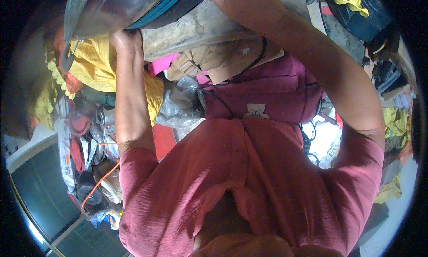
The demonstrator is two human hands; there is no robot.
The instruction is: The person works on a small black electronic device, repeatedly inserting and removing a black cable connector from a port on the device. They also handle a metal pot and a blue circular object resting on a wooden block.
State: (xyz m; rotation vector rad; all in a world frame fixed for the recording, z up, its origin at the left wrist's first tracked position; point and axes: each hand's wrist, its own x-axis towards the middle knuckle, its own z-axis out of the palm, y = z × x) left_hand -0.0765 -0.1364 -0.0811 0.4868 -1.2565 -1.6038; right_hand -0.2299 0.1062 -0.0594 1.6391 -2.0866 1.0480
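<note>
A large dark, glossy bag-like piece (111, 10) with a teal trim band (162, 7) fills the top left and runs out of the picture. My left hand (126, 39) reaches up to its lower edge; the fingers are hidden behind it. Close to the other end of the band is my right hand (229, 3), bent inward over a worn grey surface (187, 32). Only its thumb side shows, pointing at the dark piece, and the other fingers are out of sight. Whether either hand grips the piece cannot be seen.
Below the grey surface lie a maroon bag (267, 94) with black cords, a tan strapped piece (207, 59) and pink cloth (162, 64). Yellow fabric (91, 63) hangs beside my left forearm. Mixed clutter with an orange cord (100, 181) covers the left floor. Dark wrapped goods (363, 18) stand far right.
</note>
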